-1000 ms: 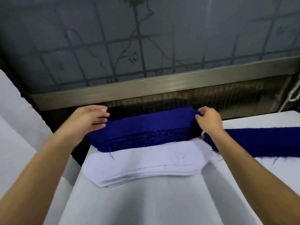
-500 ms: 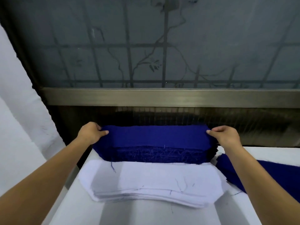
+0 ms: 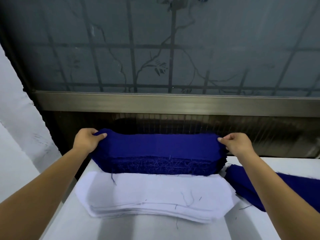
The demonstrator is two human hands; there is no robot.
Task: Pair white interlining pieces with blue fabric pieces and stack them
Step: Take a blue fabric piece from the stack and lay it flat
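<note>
A thick stack of blue fabric pieces (image 3: 159,163) lies at the far edge of the white table (image 3: 138,229). My left hand (image 3: 86,141) pinches the left end of the top blue piece (image 3: 161,146), thumb on top. At the right end, my right hand (image 3: 237,144) pinches the same piece. Its left corner is lifted slightly off the stack. In front of the blue stack lies a stack of white interlining pieces (image 3: 155,196) with a few loose blue threads on it.
More blue fabric (image 3: 259,187) lies on the table at the right, under my right forearm. A metal window sill (image 3: 173,104) and frosted glass with bars stand right behind the table. A white wall (image 3: 15,135) is on the left.
Both hands slid to the ends of the blue stack and took hold of the top piece, lifting its left corner. The camera tilted up and centred on the stack.
</note>
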